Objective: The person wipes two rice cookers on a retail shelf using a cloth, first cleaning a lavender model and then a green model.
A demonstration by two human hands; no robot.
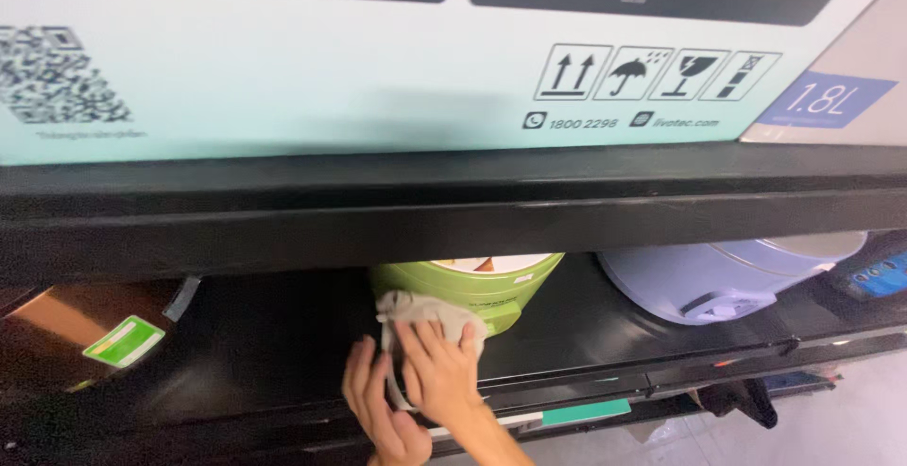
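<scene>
Brown shiny thing (pixel 57 334) with green sticker far left on black shelf (pixel 265 353). Big pale box (pixel 378 69) sits on shelf above, dark bar under it. Left hand (pixel 378 409) low at shelf front edge, fingers curled, touching hanging end of grey cloth (pixel 425 313). Right hand (pixel 442 367) just beside it, fingers spread flat, pressing cloth against green pot (pixel 491 287). White cooker (pixel 718 282) further right on same shelf. Pale floor (pixel 831 428) bottom right.

Shop: boxed appliances (pixel 378 69) on display shelves (pixel 453 216)
</scene>
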